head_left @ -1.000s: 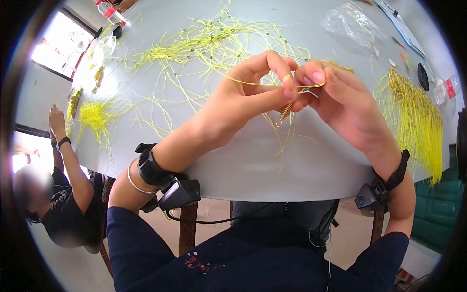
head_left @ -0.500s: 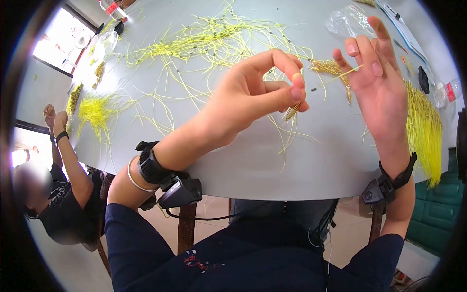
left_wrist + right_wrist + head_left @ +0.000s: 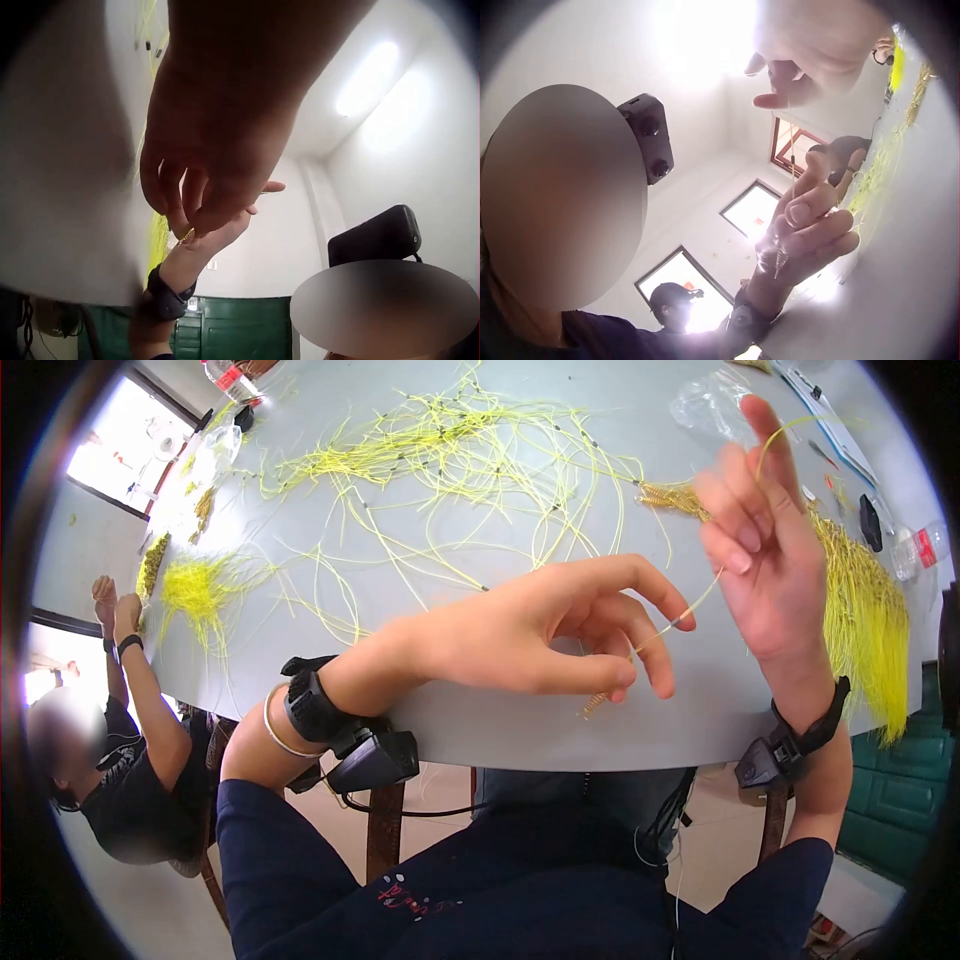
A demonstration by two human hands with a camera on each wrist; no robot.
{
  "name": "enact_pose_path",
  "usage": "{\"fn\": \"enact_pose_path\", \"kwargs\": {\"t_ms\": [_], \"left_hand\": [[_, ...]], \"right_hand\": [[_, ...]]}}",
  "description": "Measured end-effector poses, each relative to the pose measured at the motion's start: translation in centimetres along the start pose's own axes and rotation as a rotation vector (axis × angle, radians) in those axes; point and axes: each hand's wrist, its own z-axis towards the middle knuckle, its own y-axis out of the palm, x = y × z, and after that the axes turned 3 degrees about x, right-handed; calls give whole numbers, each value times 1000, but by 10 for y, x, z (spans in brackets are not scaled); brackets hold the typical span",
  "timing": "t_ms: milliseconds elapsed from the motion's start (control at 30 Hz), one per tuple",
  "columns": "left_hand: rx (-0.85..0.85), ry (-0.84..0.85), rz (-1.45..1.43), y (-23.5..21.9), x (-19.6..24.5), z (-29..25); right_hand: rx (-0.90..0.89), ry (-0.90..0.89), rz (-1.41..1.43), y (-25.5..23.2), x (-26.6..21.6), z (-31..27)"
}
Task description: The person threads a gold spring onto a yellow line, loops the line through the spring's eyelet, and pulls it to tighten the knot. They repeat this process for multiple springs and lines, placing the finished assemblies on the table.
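Observation:
My left hand is over the near part of the table, palm down. Between its thumb and fingers it pinches a small gold coil spring, whose lower end sticks out under the thumb. A thin yellow line runs up from there to my right hand. That hand is raised, index finger pointing up, the other fingers curled on the line; a loop of it curves by the index finger. In the right wrist view the spring hangs beside the left fingers, and a dark bead sits on the taut line.
A tangle of yellow lines with dark beads spreads across the table. Gold springs lie near the right hand, with a yellow bundle at right. A plastic bag and clipboard lie behind. Another person sits at left.
Both hands were together at the spring, then the right hand drew away up and right with the line. The left hand has since moved down and right, its fingers spreading.

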Motion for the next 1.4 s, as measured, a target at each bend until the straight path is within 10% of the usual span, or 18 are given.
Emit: {"fn": "enact_pose_path", "kwargs": {"t_ms": [400, 567, 1067, 1400], "left_hand": [[221, 145, 130, -9, -6, -3], [286, 148, 222, -8, -5, 1], [485, 183, 415, -16, -3, 3], [486, 118, 383, -16, -4, 4]], "right_hand": [[-40, 41, 79, 6, 14, -9], [-11, -131, -533, 4, -3, -13], [175, -416, -990, -23, -20, 8], [-246, -324, -1263, -5, -7, 2]]}}
